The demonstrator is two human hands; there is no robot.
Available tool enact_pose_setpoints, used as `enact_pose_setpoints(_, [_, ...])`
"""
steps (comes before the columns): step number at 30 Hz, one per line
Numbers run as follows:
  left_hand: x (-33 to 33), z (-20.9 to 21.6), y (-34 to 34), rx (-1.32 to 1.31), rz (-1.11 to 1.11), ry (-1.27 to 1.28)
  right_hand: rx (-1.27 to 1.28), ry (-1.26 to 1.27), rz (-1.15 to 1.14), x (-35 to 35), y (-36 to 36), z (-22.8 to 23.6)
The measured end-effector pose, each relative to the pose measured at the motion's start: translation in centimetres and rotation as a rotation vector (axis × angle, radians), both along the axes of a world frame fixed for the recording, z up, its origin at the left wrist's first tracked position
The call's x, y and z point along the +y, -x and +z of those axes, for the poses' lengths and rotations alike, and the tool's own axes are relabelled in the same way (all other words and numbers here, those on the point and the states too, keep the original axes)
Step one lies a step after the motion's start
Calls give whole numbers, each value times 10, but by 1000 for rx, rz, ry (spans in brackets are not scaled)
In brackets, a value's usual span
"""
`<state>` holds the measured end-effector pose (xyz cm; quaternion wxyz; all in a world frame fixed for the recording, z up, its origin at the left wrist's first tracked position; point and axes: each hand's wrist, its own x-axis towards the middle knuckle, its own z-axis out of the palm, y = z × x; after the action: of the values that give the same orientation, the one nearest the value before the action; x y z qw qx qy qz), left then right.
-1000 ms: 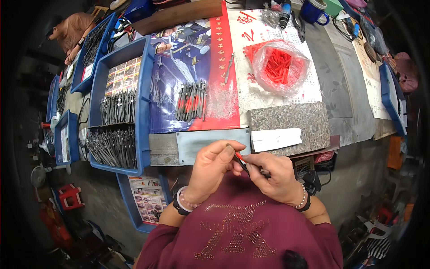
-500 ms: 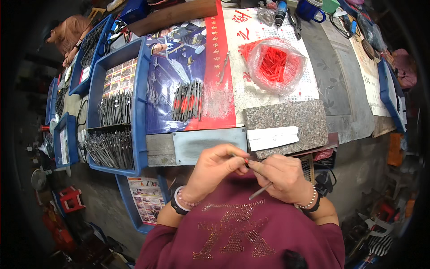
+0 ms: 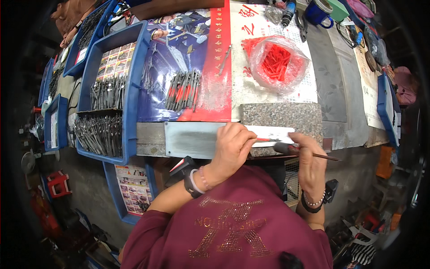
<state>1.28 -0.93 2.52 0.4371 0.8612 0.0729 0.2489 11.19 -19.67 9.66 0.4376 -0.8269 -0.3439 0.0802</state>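
My left hand [image 3: 232,147] presses a small red-tipped metal piece [image 3: 265,140] down on a white strip [image 3: 275,134] at the bench's front edge. My right hand [image 3: 309,158] grips a hammer [image 3: 299,151] by its thin wooden handle; its dark head lies just right of the piece. A grey granite block [image 3: 282,115] sits right behind both hands. A grey metal plate [image 3: 190,139] lies to the left of my left hand.
A clear bag of red sleeves [image 3: 277,62] lies behind the block. A bunch of red-tipped tools [image 3: 182,89] rests on a poster. Blue bins [image 3: 134,80] at left hold several metal tools [image 3: 101,130]. A blue mug [image 3: 319,11] stands at the far edge.
Both hands have moved from in front of my chest up to the bench edge. The piece now rests on the white strip, and the hammer is brought beside it.
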Motion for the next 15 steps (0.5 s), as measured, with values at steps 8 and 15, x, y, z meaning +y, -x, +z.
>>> enact_pose_setpoints(8, [-2,-11,3,18,23,-211,-186,-181,87,31,12,26])
enact_pose_setpoints(15, [5,-7,14,68,46,-133,32,-1,149,33,8,-44])
